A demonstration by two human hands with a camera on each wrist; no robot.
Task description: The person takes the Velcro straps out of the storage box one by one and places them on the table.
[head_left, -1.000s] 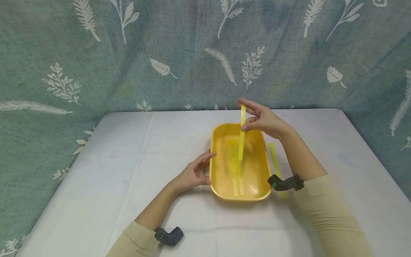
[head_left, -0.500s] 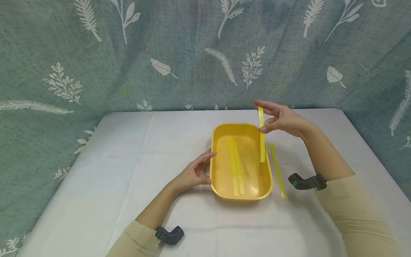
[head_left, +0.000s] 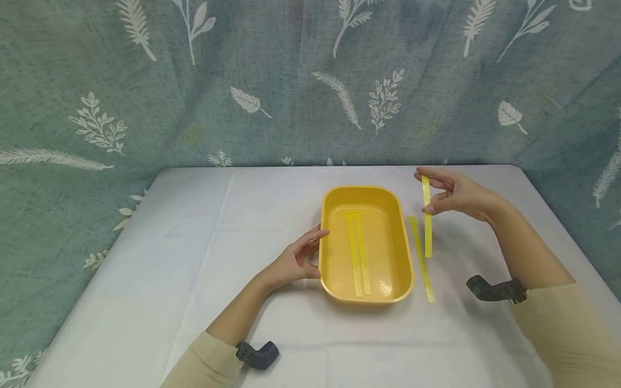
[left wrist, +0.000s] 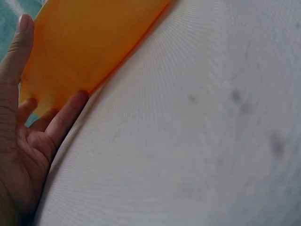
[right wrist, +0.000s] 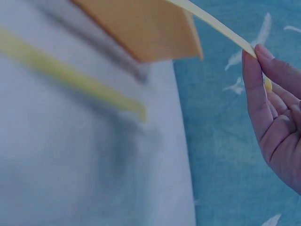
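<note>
In the head view my right hand (head_left: 458, 196) pinches a flat yellow strap (head_left: 428, 237) near its upper part, between thumb and fingers. The strap hangs above the table, right of a yellow plastic tray (head_left: 409, 253). My left hand (head_left: 297, 258) holds the tray's left side, fingertips at the rim and thumb against the outer wall. Two similar straps (head_left: 352, 253) lie side by side inside the tray. Another strap with a slotted head (head_left: 421, 261) lies on the table along the tray's right side. The right wrist view shows the pinched strap (right wrist: 218, 28) close up.
A white cloth covers the table (head_left: 218, 302). Behind it hangs a green-blue curtain (head_left: 291, 97) with white leaf prints. Dark devices sit on both wrists, the left one (head_left: 257, 355) low over the cloth and the right one (head_left: 495, 289) right of the tray.
My right hand has carried the strap from above the tray rightward, then lower, to beside the loose strap on the table. My left hand and the tray have stayed in place.
</note>
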